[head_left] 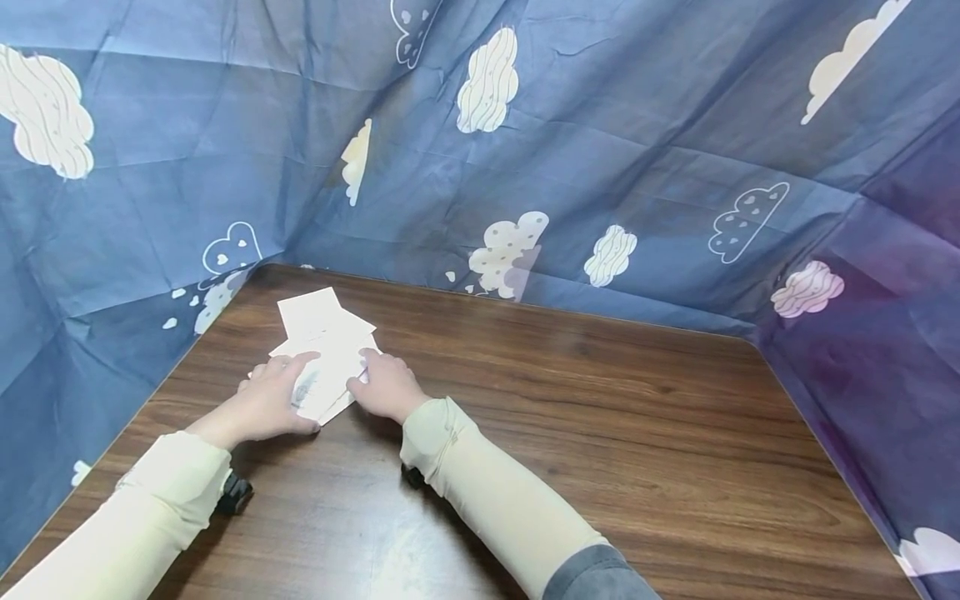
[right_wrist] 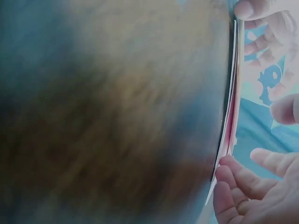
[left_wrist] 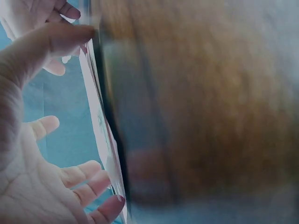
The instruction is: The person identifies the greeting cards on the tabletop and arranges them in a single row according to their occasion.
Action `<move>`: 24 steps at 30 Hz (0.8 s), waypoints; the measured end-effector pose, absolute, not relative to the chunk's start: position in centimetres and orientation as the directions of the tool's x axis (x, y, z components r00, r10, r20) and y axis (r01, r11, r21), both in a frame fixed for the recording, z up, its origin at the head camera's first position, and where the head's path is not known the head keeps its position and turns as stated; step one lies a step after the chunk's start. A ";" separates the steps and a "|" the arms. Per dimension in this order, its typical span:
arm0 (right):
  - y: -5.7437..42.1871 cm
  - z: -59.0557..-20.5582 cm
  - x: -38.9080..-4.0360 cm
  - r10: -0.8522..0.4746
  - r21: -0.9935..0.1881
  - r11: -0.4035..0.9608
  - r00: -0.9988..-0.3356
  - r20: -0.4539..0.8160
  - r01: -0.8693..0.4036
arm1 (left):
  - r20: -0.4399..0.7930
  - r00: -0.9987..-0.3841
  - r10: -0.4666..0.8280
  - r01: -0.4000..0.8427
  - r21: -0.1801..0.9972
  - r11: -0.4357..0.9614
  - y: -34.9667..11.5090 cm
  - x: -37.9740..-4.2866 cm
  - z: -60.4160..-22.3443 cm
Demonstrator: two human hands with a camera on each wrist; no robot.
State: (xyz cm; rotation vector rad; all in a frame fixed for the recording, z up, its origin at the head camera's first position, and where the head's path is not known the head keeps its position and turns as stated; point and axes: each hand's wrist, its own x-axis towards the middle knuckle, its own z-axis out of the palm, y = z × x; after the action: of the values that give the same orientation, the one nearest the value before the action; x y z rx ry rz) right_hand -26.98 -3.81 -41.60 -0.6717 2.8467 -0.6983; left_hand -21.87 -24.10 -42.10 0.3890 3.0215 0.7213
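Observation:
A loose pile of white paper sheets (head_left: 330, 333) lies fanned out on the left part of the wooden table, some with faint grey print. My left hand (head_left: 266, 400) spreads around the pile's near left side, its thumb by the near corner. In the left wrist view, the left fingertips (left_wrist: 114, 205) reach the paper edge and the thumb is lowered to the tabletop. At the opposite side, my right hand (head_left: 388, 387) touches the sheets' right edge. Its lightly bent fingers (right_wrist: 224, 186) meet the layered edges in the right wrist view, while the thumb stays apart from them.
The brown wood-grain table (head_left: 600, 433) extends far to the right of the papers. Blue cloth with white cloud prints (head_left: 487, 79) hangs behind the table and along both sides. Dark wrist devices (head_left: 235, 493) sit under the pale sleeves.

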 end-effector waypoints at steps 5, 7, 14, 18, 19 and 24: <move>-2.9 -41.5 -26.9 -0.409 -0.548 0.760 -0.912 0.016 -0.351 | 0.055 -0.965 0.256 0.250 0.487 0.837 -23.8 -21.7 -42.2; -2.4 -41.5 -27.0 -0.402 -0.573 0.739 -0.914 0.048 -0.355 | 0.079 -0.960 0.270 0.273 0.498 0.823 -23.6 -21.5 -42.2; -0.3 -41.4 -27.1 -0.290 -0.670 0.664 -0.940 0.181 -0.333 | 0.165 -0.938 0.305 0.344 0.540 0.768 -22.7 -20.9 -41.5; 0.7 -41.6 -27.0 -0.193 -0.764 0.596 -0.968 0.163 -0.247 | 0.189 -0.930 0.316 0.367 0.558 0.744 -21.7 -20.5 -41.0; 0.9 -41.7 -27.0 -0.174 -0.794 0.567 -0.974 0.142 -0.217 | 0.191 -0.928 0.319 0.370 0.561 0.741 -21.4 -20.4 -40.9; 1.6 -41.7 -26.6 -0.103 -0.904 0.421 -0.994 0.036 -0.077 | 0.189 -0.927 0.324 0.373 0.570 0.732 -20.3 -19.7 -40.9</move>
State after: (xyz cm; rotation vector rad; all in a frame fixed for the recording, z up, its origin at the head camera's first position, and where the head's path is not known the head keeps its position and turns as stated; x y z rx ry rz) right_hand -26.64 1.59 -41.66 -0.1664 2.6275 -1.6686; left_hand -19.73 -20.33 -40.87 0.6034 2.9948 1.0124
